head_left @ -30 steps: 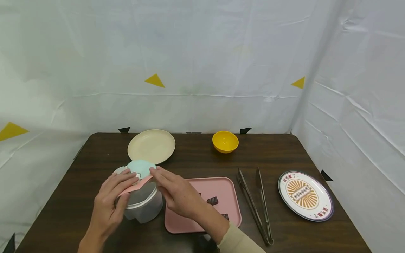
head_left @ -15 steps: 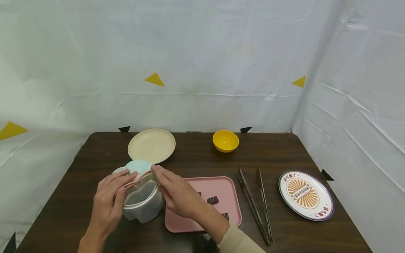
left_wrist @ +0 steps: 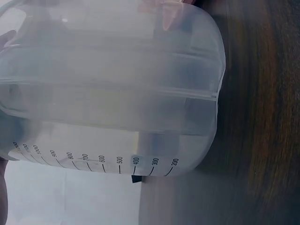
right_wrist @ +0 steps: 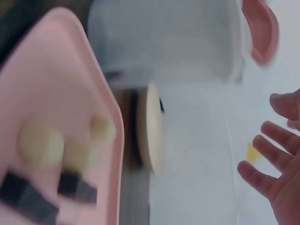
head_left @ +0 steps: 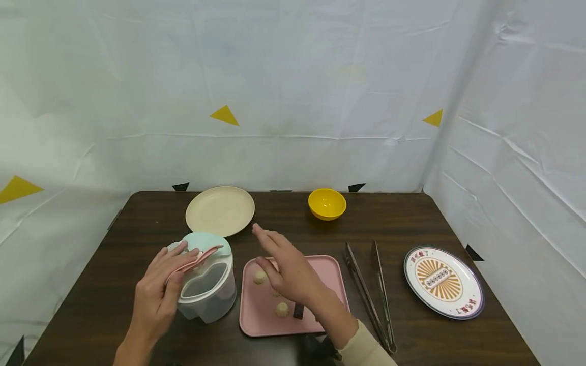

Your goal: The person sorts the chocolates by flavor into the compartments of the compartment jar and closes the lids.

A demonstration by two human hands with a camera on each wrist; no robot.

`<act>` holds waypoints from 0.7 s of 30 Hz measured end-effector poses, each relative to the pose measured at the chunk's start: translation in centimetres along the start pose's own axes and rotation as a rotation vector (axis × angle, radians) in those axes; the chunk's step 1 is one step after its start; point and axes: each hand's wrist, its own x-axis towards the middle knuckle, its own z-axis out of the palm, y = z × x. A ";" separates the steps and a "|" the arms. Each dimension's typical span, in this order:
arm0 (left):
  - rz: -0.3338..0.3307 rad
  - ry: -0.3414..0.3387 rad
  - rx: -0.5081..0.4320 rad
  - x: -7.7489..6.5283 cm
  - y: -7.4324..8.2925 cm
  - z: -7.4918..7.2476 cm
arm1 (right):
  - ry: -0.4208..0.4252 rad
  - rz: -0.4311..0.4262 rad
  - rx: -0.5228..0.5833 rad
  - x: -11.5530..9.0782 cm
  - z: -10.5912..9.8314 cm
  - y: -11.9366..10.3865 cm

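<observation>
A clear plastic storage container (head_left: 212, 305) stands on the table at the left, with measuring marks on its wall in the left wrist view. Its top has a mint flap (head_left: 206, 240) and a pink flap (head_left: 208, 253), the pink one tilted up over an opening. My left hand (head_left: 153, 297) holds the pink flap between thumb and fingers. Apart from the container, my right hand (head_left: 293, 269) hovers over the pink tray (head_left: 254, 326), fingers extended and holding nothing. Several pale round pieces (head_left: 282, 309) and dark ridged blocks (head_left: 298, 310) lie on that tray, partly hidden by this hand.
A cream plate (head_left: 220, 211) lies behind the container, with a yellow bowl (head_left: 327, 204) at the back edge. Metal tongs (head_left: 366, 295) lie right of the tray. Farther right is a patterned white plate (head_left: 443, 283). White sheeting (head_left: 293, 76) encloses the table.
My right hand has let go of the container's top and moved right, over the tray. The pink flap has tipped up further, uncovering the opening. My left hand stays in place.
</observation>
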 end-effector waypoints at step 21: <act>0.013 0.015 0.085 -0.1 -0.5 0.2 | 0.203 0.857 -0.359 -11.6 -7.2 6.6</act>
